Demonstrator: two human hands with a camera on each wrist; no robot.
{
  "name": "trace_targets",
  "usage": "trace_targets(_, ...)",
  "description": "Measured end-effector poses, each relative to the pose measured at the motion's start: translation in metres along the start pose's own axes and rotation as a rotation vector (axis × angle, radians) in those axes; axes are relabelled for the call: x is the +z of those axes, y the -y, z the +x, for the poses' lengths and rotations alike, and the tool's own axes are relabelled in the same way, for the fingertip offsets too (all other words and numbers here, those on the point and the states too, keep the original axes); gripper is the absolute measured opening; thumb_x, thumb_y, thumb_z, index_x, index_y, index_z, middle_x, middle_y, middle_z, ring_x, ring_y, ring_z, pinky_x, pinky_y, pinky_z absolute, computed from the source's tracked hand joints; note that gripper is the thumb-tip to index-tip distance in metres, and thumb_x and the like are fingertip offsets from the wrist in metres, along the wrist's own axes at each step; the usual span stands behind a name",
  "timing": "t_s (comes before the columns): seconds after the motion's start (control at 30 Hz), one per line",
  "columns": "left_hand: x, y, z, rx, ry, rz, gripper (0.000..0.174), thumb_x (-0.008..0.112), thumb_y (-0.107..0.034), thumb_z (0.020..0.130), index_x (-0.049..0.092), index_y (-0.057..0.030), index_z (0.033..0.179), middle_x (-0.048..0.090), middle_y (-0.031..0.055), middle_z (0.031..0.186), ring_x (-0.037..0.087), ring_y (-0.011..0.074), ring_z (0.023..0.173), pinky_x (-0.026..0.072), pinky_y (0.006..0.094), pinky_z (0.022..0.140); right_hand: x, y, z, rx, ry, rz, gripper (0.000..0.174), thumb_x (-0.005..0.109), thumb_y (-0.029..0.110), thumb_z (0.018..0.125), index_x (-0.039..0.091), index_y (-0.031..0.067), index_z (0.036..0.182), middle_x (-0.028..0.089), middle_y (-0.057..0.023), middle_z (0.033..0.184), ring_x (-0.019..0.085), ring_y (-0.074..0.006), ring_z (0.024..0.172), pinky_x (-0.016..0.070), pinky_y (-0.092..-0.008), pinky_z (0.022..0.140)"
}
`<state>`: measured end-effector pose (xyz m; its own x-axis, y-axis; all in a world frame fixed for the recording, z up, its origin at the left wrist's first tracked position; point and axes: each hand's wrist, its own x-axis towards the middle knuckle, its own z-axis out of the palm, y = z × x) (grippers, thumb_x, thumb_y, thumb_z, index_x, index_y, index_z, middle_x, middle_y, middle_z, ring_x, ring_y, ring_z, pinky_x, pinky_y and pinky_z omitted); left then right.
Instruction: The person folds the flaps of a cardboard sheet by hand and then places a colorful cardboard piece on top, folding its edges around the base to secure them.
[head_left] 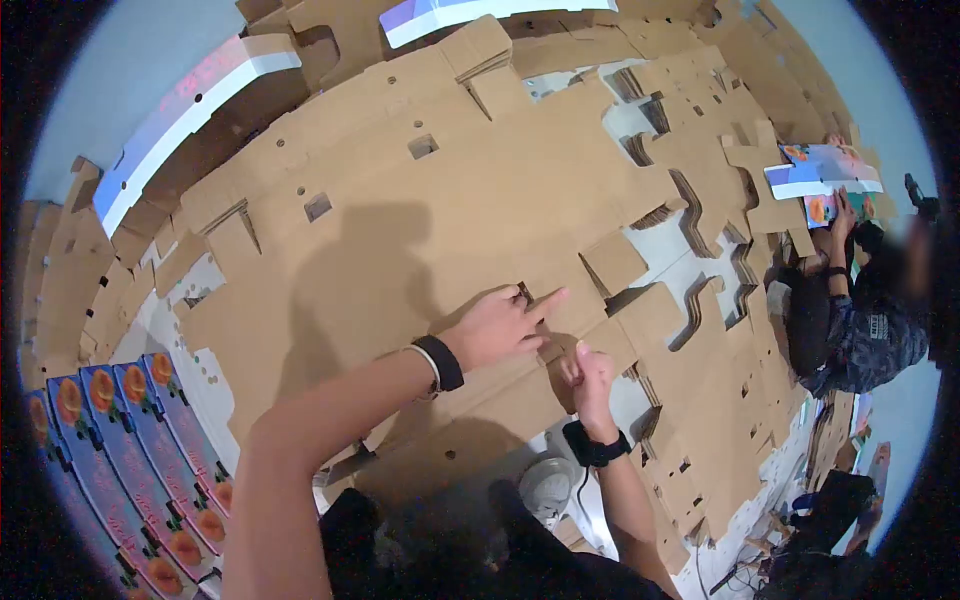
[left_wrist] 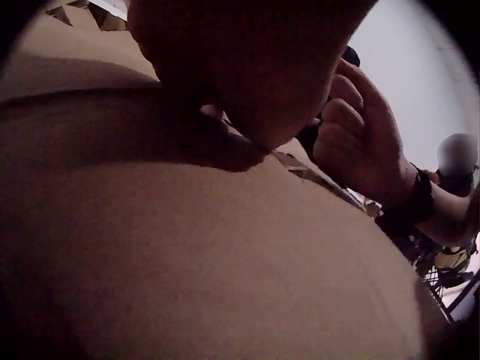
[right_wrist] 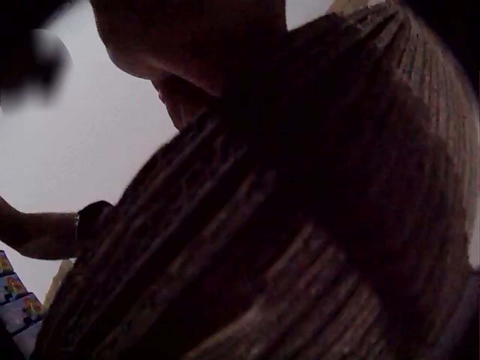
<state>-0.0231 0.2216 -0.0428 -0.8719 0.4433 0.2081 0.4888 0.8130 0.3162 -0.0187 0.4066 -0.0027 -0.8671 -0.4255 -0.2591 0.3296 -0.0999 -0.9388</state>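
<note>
My left hand (head_left: 495,325) lies low over the top sheet of a broad stack of flat brown cardboard blanks (head_left: 500,220), index finger straight and pointing right past a small dark slot. Just right of it, my right hand (head_left: 592,385) has its fingers curled and thumb up, beside the near edge of the stack. Its curled knuckles also show in the left wrist view, where the cardboard surface (left_wrist: 225,255) fills the lower part. The layered cardboard edges (right_wrist: 225,202) are close under my right hand in the right wrist view. Nothing shows held in either hand.
Printed blue-and-pink panels with orange flowers (head_left: 120,440) lie at left. Printed strips (head_left: 190,120) stand along the far edge. Irregular cut-outs (head_left: 690,250) break the stack on the right. Another person (head_left: 865,310) works with a printed piece (head_left: 825,170) at right.
</note>
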Motion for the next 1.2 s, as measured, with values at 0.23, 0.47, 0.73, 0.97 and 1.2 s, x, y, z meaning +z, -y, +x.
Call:
trace_targets(0.23,-0.035,-0.021,0.007,-0.346,0.04,-0.163,0.036,0.048,-0.02,0.082,0.04,0.0063,0.104,0.058,0.0157,0.066,0.059,0.0287,0.06,0.0482,0.0389,0.056,-0.061,0.045,0.061,-0.25,-0.308,-0.781,0.027,0.05,0.023,0.085,0.053,-0.001,0.075,0.055,-0.0063,0.072,0.05,-0.0157,0.066,0.0394,-0.0285,0.06)
trace_targets(0.47,-0.038,-0.018,0.006,-0.289,0.178,-0.122,0.031,0.043,-0.024,0.084,0.053,0.0034,0.076,0.056,0.0151,0.059,0.059,0.0278,0.058,0.0477,0.0374,0.052,-0.095,0.053,0.075,-0.408,-0.317,-1.404,0.012,0.054,0.013,0.077,0.056,0.0021,0.08,0.053,-0.0106,0.08,0.052,-0.0279,0.081,0.0407,-0.0349,0.072)
trace_targets(0.73,-0.042,-0.019,0.013,-0.292,0.262,-0.133,0.037,0.043,-0.026,0.084,0.057,0.002,0.064,0.056,0.0161,0.058,0.058,0.0285,0.056,0.0474,0.038,0.052,-0.087,0.043,0.071,-0.434,-0.335,-1.565,0.018,0.053,0.013,0.076,0.057,0.0032,0.09,0.05,-0.0118,0.101,0.046,-0.0282,0.098,0.035,-0.0384,0.085)
trace_targets(0.97,-0.03,-0.024,0.014,-0.404,0.135,-0.234,0.039,0.046,-0.029,0.08,0.058,0.0034,0.063,0.058,0.0196,0.059,0.059,0.0324,0.057,0.0485,0.0402,0.057,-0.097,0.036,0.074,-0.409,-0.346,-1.392,0.021,0.047,0.018,0.082,0.057,0.0037,0.092,0.051,-0.0123,0.102,0.047,-0.0283,0.099,0.0348,-0.0381,0.085)
trace_targets(1.2,-0.036,-0.025,0.019,-0.513,0.185,-0.279,0.032,0.047,-0.025,0.075,0.06,0.0003,0.061,0.06,0.0189,0.066,0.06,0.0296,0.06,0.0465,0.0397,0.062,-0.123,0.02,0.088,0.042,-0.484,-1.333,0.034,0.034,0.028,0.088,0.054,0.0018,0.099,0.057,-0.0188,0.097,0.053,-0.038,0.087,0.0408,-0.0416,0.075)
